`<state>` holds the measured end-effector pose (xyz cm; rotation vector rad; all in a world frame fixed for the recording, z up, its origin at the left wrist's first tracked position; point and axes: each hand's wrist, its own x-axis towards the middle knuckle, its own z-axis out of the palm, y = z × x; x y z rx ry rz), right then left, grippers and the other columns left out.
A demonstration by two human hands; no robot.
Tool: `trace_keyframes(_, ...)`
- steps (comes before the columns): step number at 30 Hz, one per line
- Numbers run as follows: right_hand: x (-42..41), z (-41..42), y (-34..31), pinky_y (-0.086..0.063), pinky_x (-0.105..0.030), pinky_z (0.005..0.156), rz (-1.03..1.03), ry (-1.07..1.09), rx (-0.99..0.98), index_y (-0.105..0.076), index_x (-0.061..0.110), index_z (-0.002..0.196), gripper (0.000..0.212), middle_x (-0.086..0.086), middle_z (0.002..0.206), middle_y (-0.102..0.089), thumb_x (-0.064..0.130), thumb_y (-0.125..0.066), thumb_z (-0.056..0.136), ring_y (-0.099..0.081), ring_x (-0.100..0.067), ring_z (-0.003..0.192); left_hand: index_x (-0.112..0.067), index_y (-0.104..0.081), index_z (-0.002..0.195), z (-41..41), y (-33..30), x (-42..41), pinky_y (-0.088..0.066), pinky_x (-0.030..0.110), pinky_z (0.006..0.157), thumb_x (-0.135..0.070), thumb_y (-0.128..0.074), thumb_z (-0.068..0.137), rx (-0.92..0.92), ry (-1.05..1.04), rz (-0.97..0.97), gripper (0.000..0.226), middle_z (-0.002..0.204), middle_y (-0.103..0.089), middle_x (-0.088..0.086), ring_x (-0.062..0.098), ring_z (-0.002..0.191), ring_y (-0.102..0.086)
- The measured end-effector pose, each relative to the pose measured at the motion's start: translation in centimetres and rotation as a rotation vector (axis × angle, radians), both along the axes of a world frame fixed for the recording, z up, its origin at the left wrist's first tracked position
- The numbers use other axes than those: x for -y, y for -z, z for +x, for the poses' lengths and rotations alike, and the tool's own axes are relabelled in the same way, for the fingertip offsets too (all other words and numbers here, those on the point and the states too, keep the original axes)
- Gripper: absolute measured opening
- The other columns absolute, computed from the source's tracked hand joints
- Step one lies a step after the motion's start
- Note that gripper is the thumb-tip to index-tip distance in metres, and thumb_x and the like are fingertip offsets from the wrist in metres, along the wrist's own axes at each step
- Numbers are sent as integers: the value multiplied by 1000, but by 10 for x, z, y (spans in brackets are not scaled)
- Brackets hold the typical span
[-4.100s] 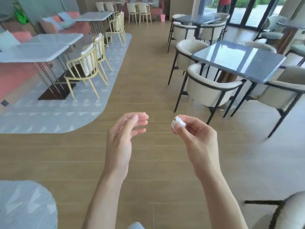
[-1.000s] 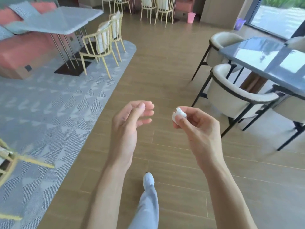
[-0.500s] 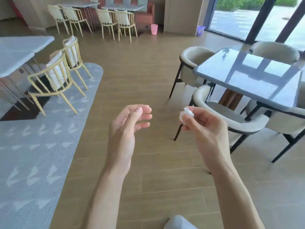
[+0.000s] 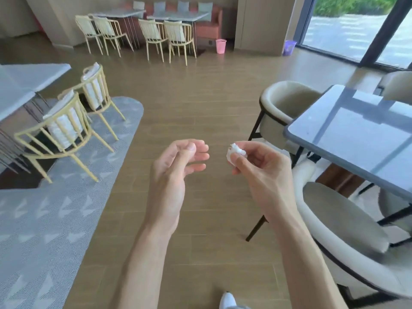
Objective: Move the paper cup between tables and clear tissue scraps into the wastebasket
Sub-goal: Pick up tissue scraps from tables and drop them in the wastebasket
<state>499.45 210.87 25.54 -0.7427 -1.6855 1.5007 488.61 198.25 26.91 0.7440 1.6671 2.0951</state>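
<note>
right hand (image 4: pixel 263 172) pinches tissue scrap (image 4: pixel 235 152) | left hand (image 4: pixel 176 172) loose, empty | pink wastebasket (image 4: pixel 221 46) far ahead

I am looking at a café or restaurant dining room. Several benches stand ready with chairs: a dark glossy bench (image 4: pixel 356 139) ringed by cream padded armchairs (image 4: pixel 283 108), and pale benches (image 4: pixel 178 15) with yellow wire chairs (image 4: pixel 178 39) along an orange wall sofa (image 4: pixel 209 23). I see a plank floor (image 4: pixel 189 97), a grey carpet (image 4: pixel 44 219), tall windows (image 4: pixel 347 30), and pink (image 4: pixel 220 46) and purple wastebaskets (image 4: pixel 289 47).
</note>
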Motion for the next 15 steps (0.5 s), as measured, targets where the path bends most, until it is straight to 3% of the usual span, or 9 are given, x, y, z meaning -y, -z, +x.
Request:
trace_keyframes(7, -126, -115, 2, -51, -12, 68, 7, -48, 48, -79, 19, 95, 4, -2, 82, -77, 17, -76, 93, -71, -9, 69, -14, -74, 93, -117, 3, -118, -59, 43, 90, -26, -54, 93, 64, -77, 21, 22, 102, -78, 9, 27, 100, -74)
trace_keyframes(15, -267, -292, 40, -56, -20, 73, -32, -40, 81, -79, 16, 96, 4, -1, 82, -77, 16, -77, 93, -73, -11, 70, -13, -74, 95, -291, 36, -266, -59, 42, 89, -27, -55, 92, 131, -53, 20, 24, 102, -78, 8, 27, 99, -74)
